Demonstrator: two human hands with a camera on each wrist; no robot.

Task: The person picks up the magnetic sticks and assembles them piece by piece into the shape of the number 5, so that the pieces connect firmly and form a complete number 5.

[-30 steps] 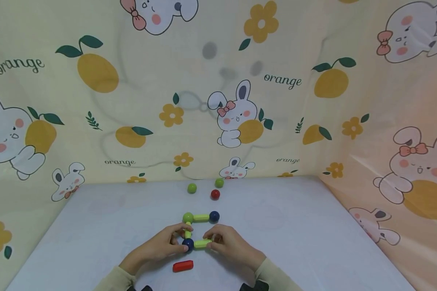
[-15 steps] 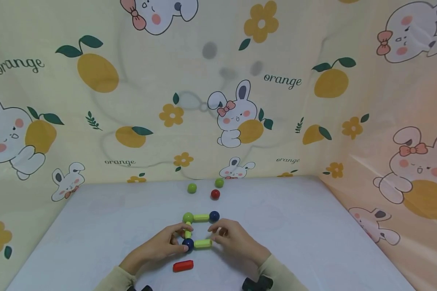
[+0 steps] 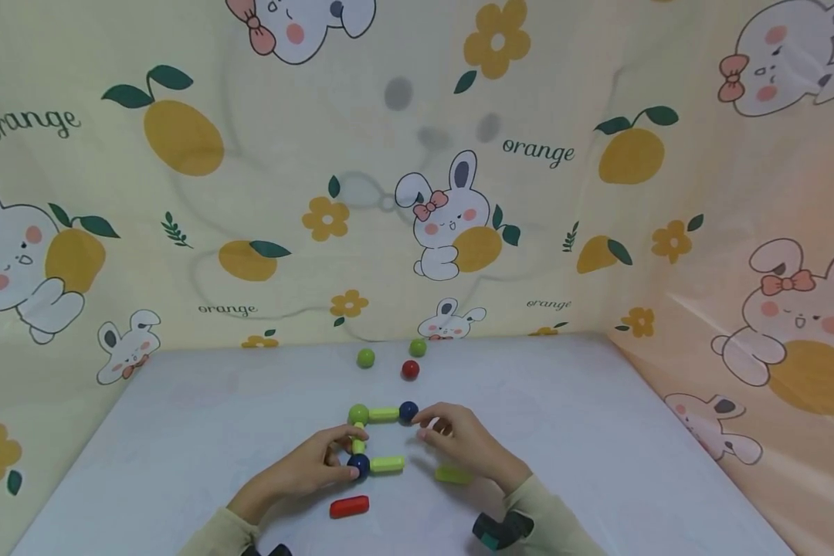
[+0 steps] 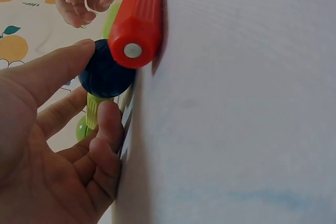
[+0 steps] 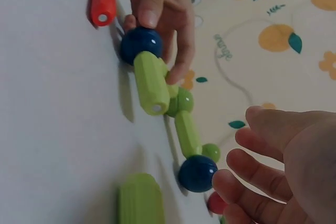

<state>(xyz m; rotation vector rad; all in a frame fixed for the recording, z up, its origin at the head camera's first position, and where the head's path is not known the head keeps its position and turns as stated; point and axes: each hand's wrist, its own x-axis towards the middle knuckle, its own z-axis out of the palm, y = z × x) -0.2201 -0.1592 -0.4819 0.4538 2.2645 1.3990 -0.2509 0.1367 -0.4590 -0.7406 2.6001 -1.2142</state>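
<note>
On the white table lies a C-shaped chain of yellow-green magnetic building rods and balls. My left hand [image 3: 320,465] holds its near blue ball [image 3: 358,466], thumb on it and fingers around the side rod [image 4: 92,109]. From that ball, the near rod [image 3: 388,464] points right with a bare metal end. A green ball [image 3: 358,415] forms the far corner, joined by the far rod [image 3: 384,415] to another blue ball [image 3: 408,412]. My right hand [image 3: 469,440] hovers beside this ball, fingers loosely bent; whether a fingertip touches it, I cannot tell.
A loose yellow-green rod [image 3: 453,474] lies below my right hand. Nearer me is a red rod [image 3: 350,506]. Two green balls [image 3: 365,357] and a red ball [image 3: 410,370] sit toward the back, before a printed curtain [image 3: 285,154].
My right hand has let go of the near rod and moved right and away from me, to the far blue ball. The loose yellow-green rod has come into view. My left hand stays put.
</note>
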